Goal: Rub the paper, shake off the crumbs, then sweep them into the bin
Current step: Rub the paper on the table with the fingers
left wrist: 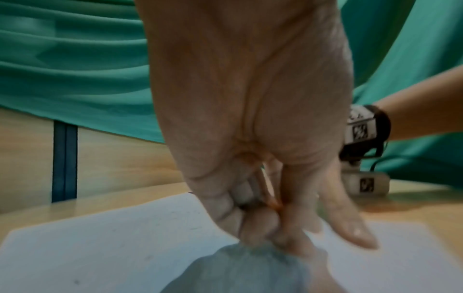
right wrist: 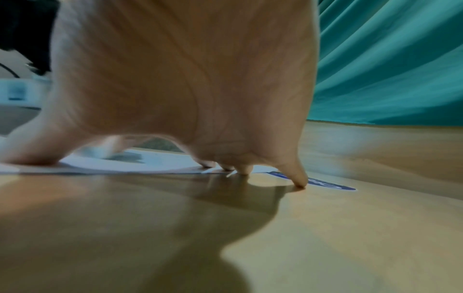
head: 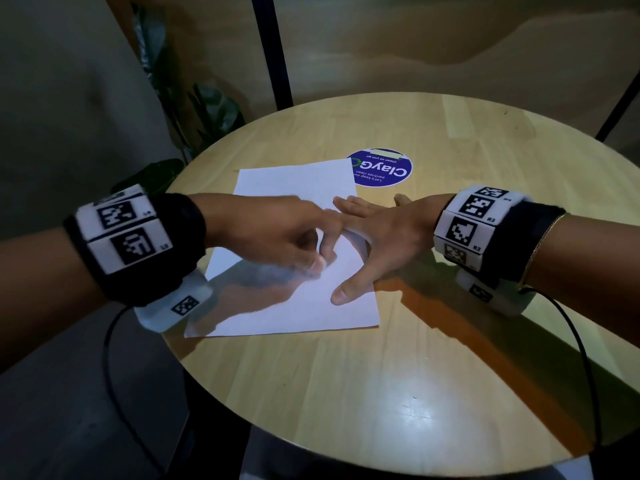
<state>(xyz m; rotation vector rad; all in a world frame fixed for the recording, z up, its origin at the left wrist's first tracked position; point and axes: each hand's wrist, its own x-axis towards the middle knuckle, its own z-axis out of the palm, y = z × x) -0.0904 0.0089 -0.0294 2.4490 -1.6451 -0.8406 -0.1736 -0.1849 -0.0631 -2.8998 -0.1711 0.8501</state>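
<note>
The white sheet of paper (head: 304,271) lies flat on the round wooden table (head: 415,375), under both hands. The right hand (head: 377,233) lies flat and spread on the sheet's right edge, thumb and fingers straight, little finger touching bare wood beyond the edge. Just to its left, the left hand (head: 277,233) is curled, its fingertips (head: 317,265) bunched down against the paper; whether they pinch an eraser cannot be told through the blur. Beyond the right hand's fingers sits a blue round sticker (head: 381,168).
</note>
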